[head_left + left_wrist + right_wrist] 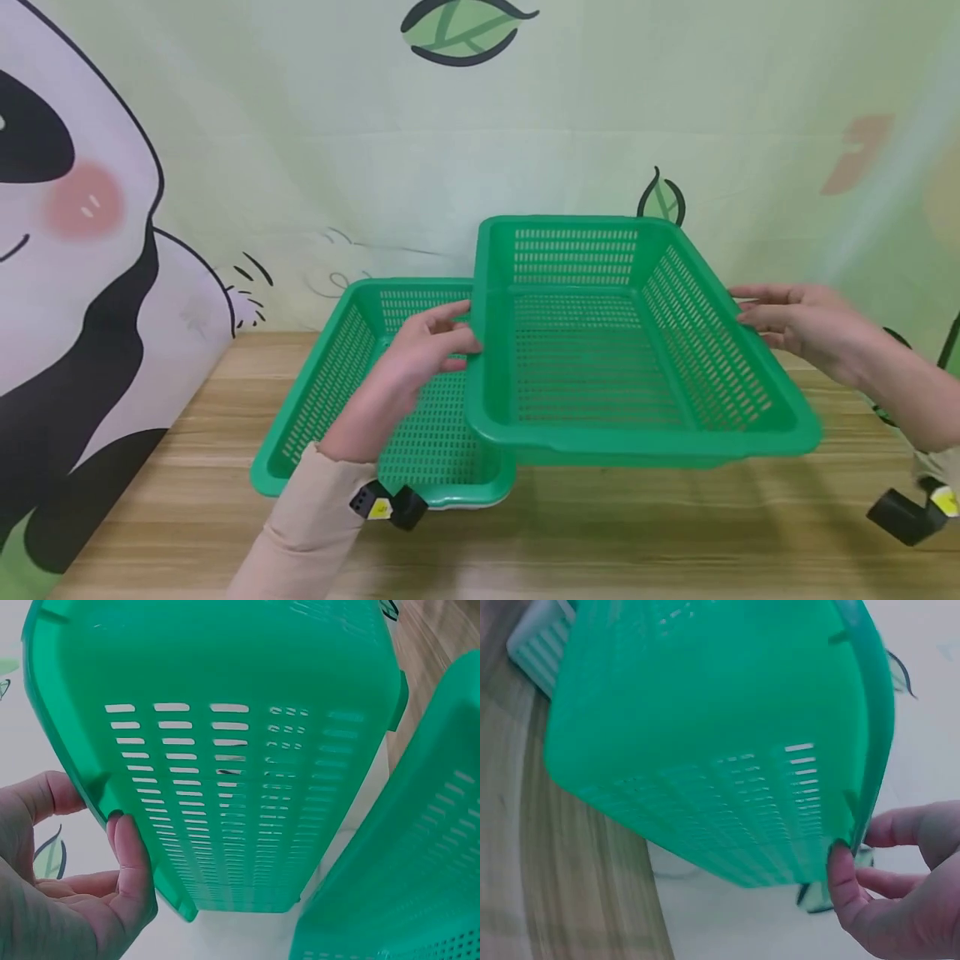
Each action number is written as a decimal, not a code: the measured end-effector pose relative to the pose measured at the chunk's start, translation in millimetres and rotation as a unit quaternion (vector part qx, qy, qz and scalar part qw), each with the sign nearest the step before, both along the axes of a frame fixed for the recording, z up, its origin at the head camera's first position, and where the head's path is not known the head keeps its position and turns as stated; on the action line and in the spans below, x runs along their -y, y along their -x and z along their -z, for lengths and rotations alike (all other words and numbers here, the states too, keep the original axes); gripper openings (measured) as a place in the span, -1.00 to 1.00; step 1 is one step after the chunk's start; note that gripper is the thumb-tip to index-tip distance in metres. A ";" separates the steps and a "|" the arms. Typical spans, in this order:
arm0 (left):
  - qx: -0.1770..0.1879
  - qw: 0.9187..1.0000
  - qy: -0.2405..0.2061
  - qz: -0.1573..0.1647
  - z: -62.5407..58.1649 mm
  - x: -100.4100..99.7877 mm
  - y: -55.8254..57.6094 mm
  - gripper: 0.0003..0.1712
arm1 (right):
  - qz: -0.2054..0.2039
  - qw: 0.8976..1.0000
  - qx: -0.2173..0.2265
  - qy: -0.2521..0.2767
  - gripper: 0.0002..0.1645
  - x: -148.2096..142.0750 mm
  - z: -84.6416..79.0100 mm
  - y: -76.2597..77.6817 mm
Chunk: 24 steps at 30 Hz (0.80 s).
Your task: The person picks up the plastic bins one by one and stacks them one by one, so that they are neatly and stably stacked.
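A green slotted plastic basket is held up above the table, its inside bare and its floor facing the head camera. My left hand pinches its left rim between thumb and fingers, as the left wrist view shows at the rim. On the opposite side my right hand grips the right rim, thumb and fingertips on either side of the edge. A second green basket stands on the table to the left, partly hidden behind the raised one and my left forearm.
The wooden table runs up to a printed cloth with a panda and leaves. A pale edge shows under the second basket, and a whitish slatted container appears in the right wrist view.
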<state>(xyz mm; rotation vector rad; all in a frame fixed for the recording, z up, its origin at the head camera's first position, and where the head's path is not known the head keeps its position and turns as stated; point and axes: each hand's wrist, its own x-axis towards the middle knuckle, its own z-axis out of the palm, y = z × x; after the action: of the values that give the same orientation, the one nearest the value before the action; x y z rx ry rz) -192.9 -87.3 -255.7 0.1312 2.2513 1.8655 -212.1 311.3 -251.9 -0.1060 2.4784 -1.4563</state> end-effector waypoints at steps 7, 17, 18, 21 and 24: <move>0.000 1.000 0.024 -0.006 0.2 18.3 -3.1 -0.26 | 0.028 0.998 -0.002 0.056 -0.23 23.3 1.2 -7.0; -0.004 0.999 0.053 0.005 -4.9 47.6 -7.5 -0.26 | 0.020 0.998 -0.001 0.064 -0.24 49.7 -0.4 -9.0; -0.005 0.998 0.057 0.005 -5.4 50.6 -8.3 -0.25 | 0.020 0.998 0.000 0.066 -0.25 52.3 -0.9 -8.5; -0.008 0.998 0.061 0.013 -5.8 52.5 -7.5 -0.25 | 0.027 0.997 0.002 0.078 -0.26 53.9 -3.7 -9.7; -0.011 0.997 0.069 0.018 -5.8 53.4 -5.8 -0.24 | 0.031 0.996 0.000 0.083 -0.29 55.6 -6.2 -11.8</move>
<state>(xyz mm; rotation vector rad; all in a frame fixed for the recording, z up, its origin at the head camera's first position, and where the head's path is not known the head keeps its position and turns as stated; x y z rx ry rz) -187.1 -140.8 -249.9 0.1709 2.3661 1.6932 -200.3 255.7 -245.7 -0.0616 2.3760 -1.6861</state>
